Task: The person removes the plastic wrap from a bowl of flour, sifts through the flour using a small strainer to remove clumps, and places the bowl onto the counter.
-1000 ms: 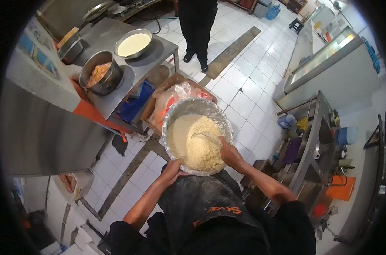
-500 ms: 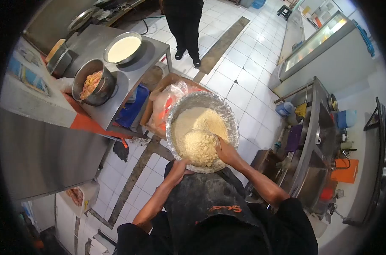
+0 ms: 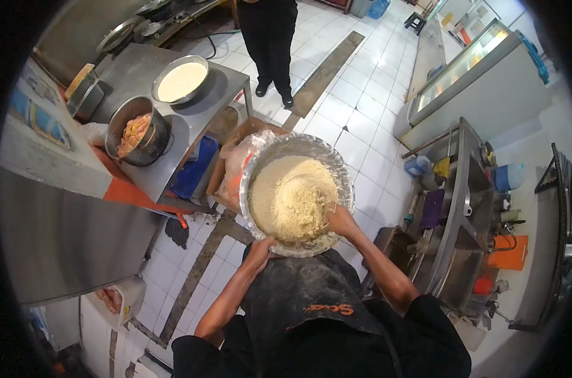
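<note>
A large metal bowl (image 3: pixel 251 165), its wall dusted white, is tilted toward me against my apron and holds pale yellow flour (image 3: pixel 270 173). My left hand (image 3: pixel 259 251) grips the bowl's near left rim, with the thumb on the edge. Inside the bowl on the right, my right hand (image 3: pixel 341 220) is closed on the wire handle of what looks like a strainer (image 3: pixel 330 206). Heaped, crumbly flour covers most of the strainer, so its round body is largely hidden.
On the steel table (image 3: pixel 220 85) at left stand a bowl of cream-coloured batter (image 3: pixel 184 80) and a pot of raw-looking meat (image 3: pixel 135 135). Beyond the bowl sits a cardboard box (image 3: pixel 226 167) with plastic bags. A person (image 3: pixel 268 44) stands ahead; a steel sink (image 3: pixel 465 252) is at right.
The strainer's rim, visible before, is now lost in the flour, whose heap has shifted and spread. My right hand has moved slightly right. My left hand keeps its hold on the bowl.
</note>
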`<move>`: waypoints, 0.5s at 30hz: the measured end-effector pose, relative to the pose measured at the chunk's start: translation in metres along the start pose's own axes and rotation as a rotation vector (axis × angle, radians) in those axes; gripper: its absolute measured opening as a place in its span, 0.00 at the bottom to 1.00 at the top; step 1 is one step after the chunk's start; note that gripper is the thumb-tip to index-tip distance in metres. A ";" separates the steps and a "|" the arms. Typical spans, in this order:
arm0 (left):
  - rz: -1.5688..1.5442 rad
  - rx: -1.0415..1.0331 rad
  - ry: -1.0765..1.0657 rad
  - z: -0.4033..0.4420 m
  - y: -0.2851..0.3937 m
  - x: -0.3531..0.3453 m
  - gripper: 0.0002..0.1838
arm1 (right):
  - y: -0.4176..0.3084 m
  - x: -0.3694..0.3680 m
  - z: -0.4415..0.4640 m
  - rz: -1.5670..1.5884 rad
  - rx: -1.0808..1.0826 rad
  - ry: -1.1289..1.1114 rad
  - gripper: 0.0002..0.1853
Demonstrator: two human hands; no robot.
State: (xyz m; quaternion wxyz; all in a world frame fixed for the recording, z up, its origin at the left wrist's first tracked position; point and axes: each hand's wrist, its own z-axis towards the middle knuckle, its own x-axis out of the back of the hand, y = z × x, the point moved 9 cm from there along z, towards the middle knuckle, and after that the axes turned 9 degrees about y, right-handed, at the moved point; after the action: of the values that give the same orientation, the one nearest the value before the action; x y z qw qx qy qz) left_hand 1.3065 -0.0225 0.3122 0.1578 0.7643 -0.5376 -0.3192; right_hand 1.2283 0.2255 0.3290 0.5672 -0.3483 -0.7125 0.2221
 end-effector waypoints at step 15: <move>0.049 -0.027 -0.060 -0.006 0.009 -0.006 0.10 | 0.008 0.002 -0.001 0.184 -0.195 0.018 0.21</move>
State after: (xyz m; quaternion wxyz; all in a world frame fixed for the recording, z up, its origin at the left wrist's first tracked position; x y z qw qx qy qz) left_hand 1.3030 -0.0212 0.3235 0.1596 0.7388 -0.5565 -0.3450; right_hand 1.2314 0.2317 0.3251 0.5142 -0.4676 -0.6906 0.1998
